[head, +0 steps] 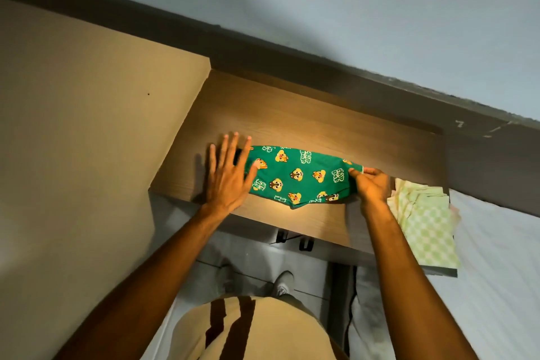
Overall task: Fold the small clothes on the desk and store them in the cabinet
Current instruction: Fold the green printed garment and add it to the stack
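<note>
A small green garment (301, 175) printed with cartoon chipmunks lies flat on the brown wooden desk (292, 114), near its front edge. My left hand (228, 175) is spread flat, fingers apart, over the garment's left end. My right hand (371, 184) pinches the garment's right edge between thumb and fingers. A pile of pale green checked clothes (423, 222) lies at the desk's right end, just right of my right hand, hanging over the front edge.
A tall beige cabinet side (87, 126) stands against the desk on the left. A grey wall (350, 9) runs behind the desk. A white bed surface (496, 272) lies to the right. My feet stand on the tiled floor (263, 266) below the desk.
</note>
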